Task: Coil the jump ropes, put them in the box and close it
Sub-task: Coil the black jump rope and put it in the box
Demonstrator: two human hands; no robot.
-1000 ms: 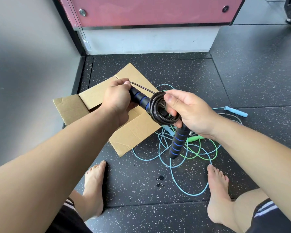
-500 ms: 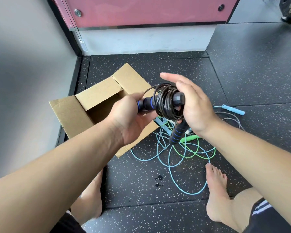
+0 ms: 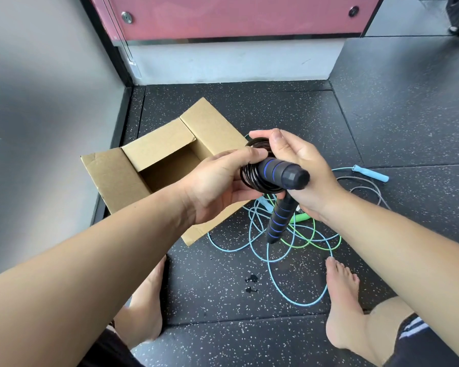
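I hold a coiled black jump rope [image 3: 252,178] above the floor, just right of the open cardboard box [image 3: 117,178]. My left hand [image 3: 217,184] grips the black coil from the left. My right hand [image 3: 300,173] holds the rope's black handles with blue rings; one handle [image 3: 284,172] points toward me, the other [image 3: 278,221] hangs down. A light blue jump rope [image 3: 273,284] and a green jump rope [image 3: 313,241] lie tangled on the floor under my hands.
A grey wall stands at the left and a pink panel [image 3: 236,14] over a white base at the back. My bare feet [image 3: 342,300] rest on the speckled black floor mats. A light blue handle [image 3: 371,173] lies at the right.
The upper handle has swung from pointing left to pointing toward me. My left hand shifted from that handle onto the coil, and my right hand closed round the handles.
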